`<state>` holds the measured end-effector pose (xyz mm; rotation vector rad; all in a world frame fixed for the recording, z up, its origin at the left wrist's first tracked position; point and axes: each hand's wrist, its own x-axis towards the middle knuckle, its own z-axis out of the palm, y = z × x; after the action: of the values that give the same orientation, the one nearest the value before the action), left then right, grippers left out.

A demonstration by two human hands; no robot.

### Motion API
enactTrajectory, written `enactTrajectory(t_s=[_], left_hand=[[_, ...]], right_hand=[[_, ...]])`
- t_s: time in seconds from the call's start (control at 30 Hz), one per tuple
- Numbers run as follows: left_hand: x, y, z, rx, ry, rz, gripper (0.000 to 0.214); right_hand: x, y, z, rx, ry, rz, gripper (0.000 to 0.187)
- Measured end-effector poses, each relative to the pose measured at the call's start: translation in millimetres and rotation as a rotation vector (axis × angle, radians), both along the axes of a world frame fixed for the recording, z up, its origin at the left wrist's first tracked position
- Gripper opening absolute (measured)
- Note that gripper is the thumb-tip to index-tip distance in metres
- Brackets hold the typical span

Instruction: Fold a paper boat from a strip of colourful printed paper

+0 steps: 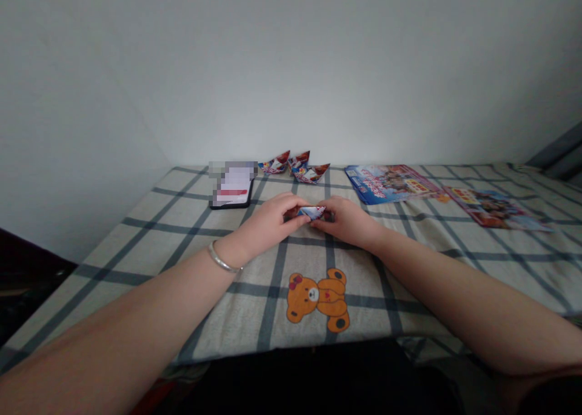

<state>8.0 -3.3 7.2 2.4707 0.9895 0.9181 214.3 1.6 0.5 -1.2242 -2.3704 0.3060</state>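
Between both hands, just above the checked tablecloth, is a small piece of folded printed paper (pixel 311 212), blue, white and red. My left hand (pixel 275 216) pinches its left end with thumb and fingers, a silver bangle round that wrist. On the other end, my right hand (pixel 348 219) has its thumb and fingers closed too. The fingers hide part of the paper's edges. Beyond the hands stand three folded paper boats: one on the left (pixel 275 163), one behind (pixel 299 160) and one nearer on the right (pixel 311 173).
A phone (pixel 233 187) with a lit screen lies left of the boats. To the right is a stack of printed leaflets (pixel 391 183), with another leaflet (pixel 493 207) farther right. The checked tablecloth (pixel 218 318) bears a bear print. A pale wall (pixel 291 69) rises behind the table.
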Motion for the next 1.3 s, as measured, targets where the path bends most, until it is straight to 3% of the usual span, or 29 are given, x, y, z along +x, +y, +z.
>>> enactTrajectory(t_s=[0.57, 1.0, 1.3], left_hand=[[0.2, -4.1, 3.1, 0.136, 0.084, 0.066, 0.017], [-5.2, 4.0, 0.6, 0.111, 0.144, 0.032, 0.025], [-5.8, 3.3, 1.6, 0.329, 0.342, 0.099, 0.033]], right_hand=[[-0.1, -1.9, 2.3, 0.168, -0.033, 0.035, 0.012], [0.7, 0.2, 0.9, 0.131, -0.028, -0.008, 0.007], [-1.0, -3.1, 2.8, 0.118, -0.044, -0.025, 0.009]])
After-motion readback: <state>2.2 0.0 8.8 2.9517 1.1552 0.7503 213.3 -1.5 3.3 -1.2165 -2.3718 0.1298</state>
